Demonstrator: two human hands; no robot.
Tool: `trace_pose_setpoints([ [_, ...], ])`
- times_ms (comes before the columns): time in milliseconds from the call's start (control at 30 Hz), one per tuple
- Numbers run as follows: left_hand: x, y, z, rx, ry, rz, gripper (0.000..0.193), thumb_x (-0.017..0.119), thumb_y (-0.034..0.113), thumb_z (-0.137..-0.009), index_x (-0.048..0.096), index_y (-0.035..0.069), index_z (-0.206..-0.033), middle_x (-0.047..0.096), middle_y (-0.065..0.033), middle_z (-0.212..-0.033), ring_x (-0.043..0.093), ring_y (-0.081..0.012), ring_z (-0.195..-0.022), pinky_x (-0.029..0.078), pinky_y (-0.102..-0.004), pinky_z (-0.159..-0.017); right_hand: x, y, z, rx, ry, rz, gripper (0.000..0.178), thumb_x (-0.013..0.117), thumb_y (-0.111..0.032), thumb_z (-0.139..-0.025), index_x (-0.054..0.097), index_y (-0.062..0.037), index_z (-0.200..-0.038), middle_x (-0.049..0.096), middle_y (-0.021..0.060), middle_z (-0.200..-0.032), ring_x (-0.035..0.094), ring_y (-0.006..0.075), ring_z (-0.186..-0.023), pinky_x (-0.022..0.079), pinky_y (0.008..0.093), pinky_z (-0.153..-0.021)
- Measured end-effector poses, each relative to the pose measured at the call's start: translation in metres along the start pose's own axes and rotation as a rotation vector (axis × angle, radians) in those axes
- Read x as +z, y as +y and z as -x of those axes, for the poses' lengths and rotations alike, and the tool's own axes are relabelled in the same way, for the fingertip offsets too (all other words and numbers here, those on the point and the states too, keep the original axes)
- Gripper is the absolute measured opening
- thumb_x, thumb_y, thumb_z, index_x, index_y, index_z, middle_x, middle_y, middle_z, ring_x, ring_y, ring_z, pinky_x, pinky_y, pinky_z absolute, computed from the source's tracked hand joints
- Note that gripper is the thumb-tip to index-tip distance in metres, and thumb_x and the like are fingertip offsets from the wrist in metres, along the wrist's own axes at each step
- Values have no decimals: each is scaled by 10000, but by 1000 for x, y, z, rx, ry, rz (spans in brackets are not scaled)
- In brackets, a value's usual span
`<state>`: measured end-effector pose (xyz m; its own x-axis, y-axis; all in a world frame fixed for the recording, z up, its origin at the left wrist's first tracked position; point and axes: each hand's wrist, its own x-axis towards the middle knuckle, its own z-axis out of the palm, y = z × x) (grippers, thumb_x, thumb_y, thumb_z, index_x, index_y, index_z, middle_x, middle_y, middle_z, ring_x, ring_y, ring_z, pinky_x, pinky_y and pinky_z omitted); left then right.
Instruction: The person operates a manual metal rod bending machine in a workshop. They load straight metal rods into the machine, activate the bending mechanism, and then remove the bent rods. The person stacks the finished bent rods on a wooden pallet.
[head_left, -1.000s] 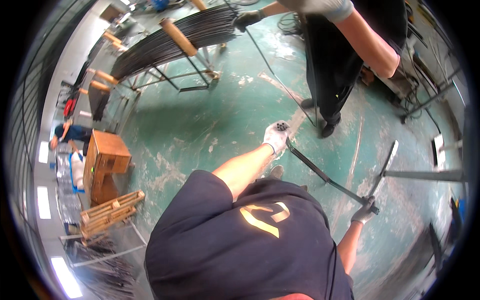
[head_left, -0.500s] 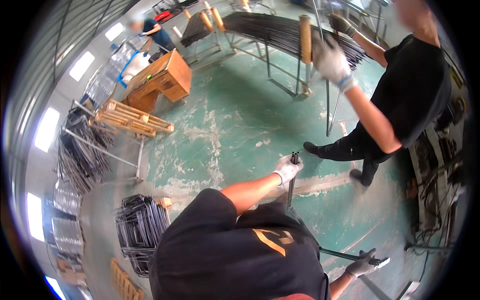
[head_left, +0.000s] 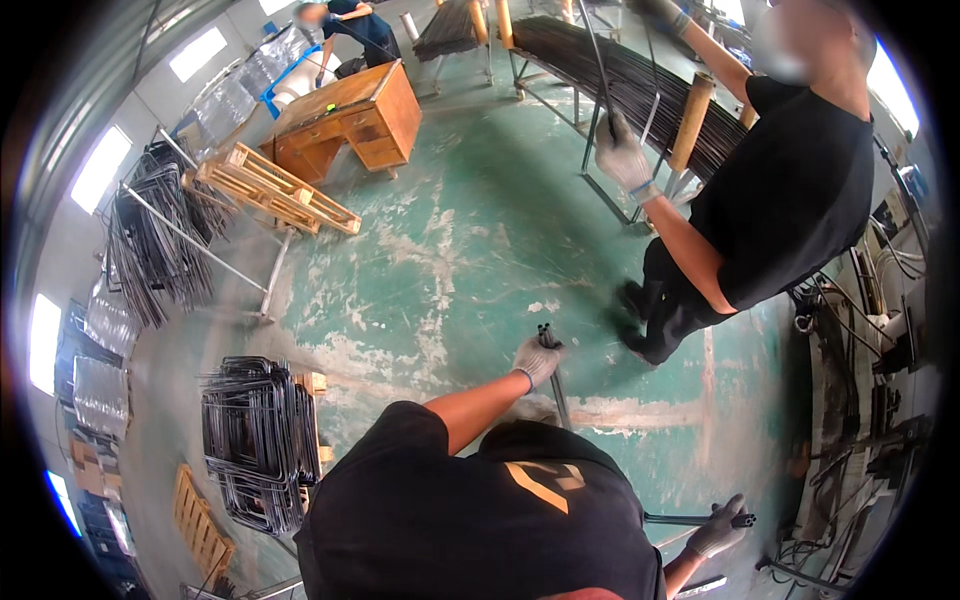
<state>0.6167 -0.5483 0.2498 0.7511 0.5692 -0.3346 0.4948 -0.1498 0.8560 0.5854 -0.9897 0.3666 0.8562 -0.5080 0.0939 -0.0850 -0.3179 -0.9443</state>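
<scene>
My left hand (head_left: 538, 362), in a pale knit glove, is closed around a small bundle of dark metal tubes (head_left: 561, 402), their open ends poking up past the fingers. At the lower right, my gloved right hand (head_left: 717, 530) has its thumb raised and holds dark tubes (head_left: 675, 519) whose ends stick out beyond the palm. My body hides the stretch between the two hands, so I cannot tell how these tubes join. A person in black stands ahead on the right, one gloved hand (head_left: 622, 160) on a thin dark tube (head_left: 588, 90).
A stack of bent dark tube frames (head_left: 262, 440) sits at the left, with a wooden pallet (head_left: 203, 525) nearby. More frames hang on a rack (head_left: 165, 225). Beyond are a pallet (head_left: 280, 190), a wooden desk (head_left: 345, 120) and long rods (head_left: 600, 70) on stands. Machinery (head_left: 850, 360) lines the right.
My view has turned to the right. Both hands keep hold of the tubes and appear further left in the picture. The person in black has turned and shifted their feet, a tube in hand.
</scene>
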Motion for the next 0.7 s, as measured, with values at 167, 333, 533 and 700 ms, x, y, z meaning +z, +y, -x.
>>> trace_pose_setpoints([
  [167, -25, 6, -31, 16, 39, 46, 251, 694, 292, -764, 653, 48, -805, 650, -96, -698, 632, -235, -682, 489, -349, -667, 45, -25, -16, -76, 7, 66, 424, 573, -332, -962, 443, -61, -663, 364, -25, -607, 357, 99, -561, 287, 266, -527],
  [333, -42, 10, -62, -53, 77, 41, 267, 724, 284, -758, 686, 56, -891, 695, -93, -836, 658, -216, -810, 501, -320, -770, 81, -36, -38, -69, -34, 31, 403, 579, -321, -960, 473, -43, -688, 393, -8, -626, 386, 106, -582, 344, 267, -542],
  [533, -47, 30, -86, -42, 140, -73, 388, 732, 308, -750, 675, 32, -1016, 703, -138, -963, 661, -248, -907, 495, -337, -824, 127, -40, -87, -78, -38, -77, 316, 590, -284, -952, 537, -46, -752, 430, -16, -688, 425, 87, -614, 414, 262, -579],
  [700, -58, 28, -110, 14, 140, -112, 435, 706, 289, -803, 629, -23, -1097, 681, -145, -1016, 632, -213, -925, 487, -332, -835, 183, -69, -122, -16, -54, -87, 274, 599, -224, -941, 546, -28, -757, 488, -8, -748, 477, 88, -661, 471, 277, -606],
])
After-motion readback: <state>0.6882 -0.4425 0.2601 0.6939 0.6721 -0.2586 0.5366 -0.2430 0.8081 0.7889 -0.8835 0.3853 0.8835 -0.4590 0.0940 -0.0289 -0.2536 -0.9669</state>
